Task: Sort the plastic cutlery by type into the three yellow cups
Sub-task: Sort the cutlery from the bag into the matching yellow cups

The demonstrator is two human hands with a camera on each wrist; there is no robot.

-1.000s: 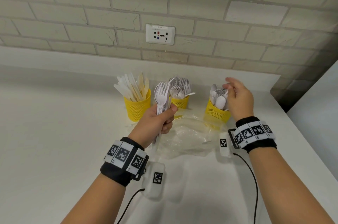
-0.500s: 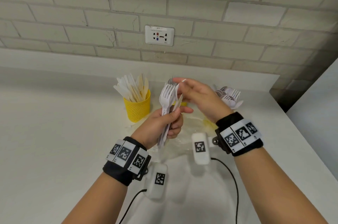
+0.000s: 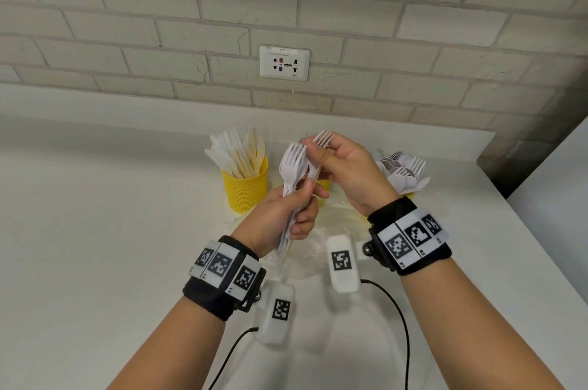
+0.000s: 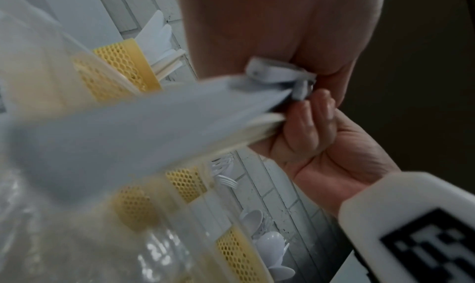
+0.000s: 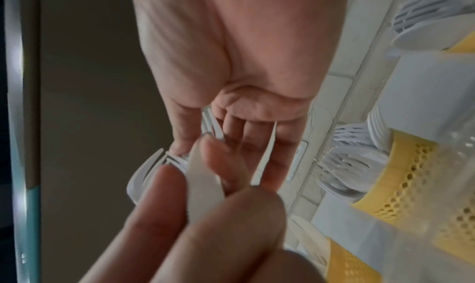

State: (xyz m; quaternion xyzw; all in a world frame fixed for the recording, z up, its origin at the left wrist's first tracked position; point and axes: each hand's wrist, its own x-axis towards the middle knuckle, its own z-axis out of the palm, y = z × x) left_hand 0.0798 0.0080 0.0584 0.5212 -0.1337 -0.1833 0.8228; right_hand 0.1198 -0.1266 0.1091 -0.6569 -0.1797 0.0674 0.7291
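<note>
My left hand point(image 3: 291, 214) grips a bundle of white plastic forks point(image 3: 293, 163) upright above the counter, handles point(image 4: 144, 129) running through its fist. My right hand point(image 3: 327, 156) pinches one white fork point(image 3: 323, 138) at the top of that bundle, its tines sticking up past the fingers point(image 5: 185, 133). The left yellow cup point(image 3: 245, 187) holds white and beige knives. The middle yellow cup point(image 3: 324, 186) is mostly hidden behind my hands. The right yellow cup point(image 5: 416, 175) holds forks, and the cup with spoons and forks point(image 3: 401, 171) shows behind my right wrist.
A clear plastic bag point(image 3: 313, 246) lies crumpled on the white counter point(image 3: 95, 230) under my hands. A brick wall with a socket plate point(image 3: 284, 62) stands behind the cups. The counter's right edge point(image 3: 525, 230) drops off beside my right arm.
My right hand left the right cup, crossed to the bundle in my left hand and took hold of one fork there. The left hand stayed put, holding the bundle.
</note>
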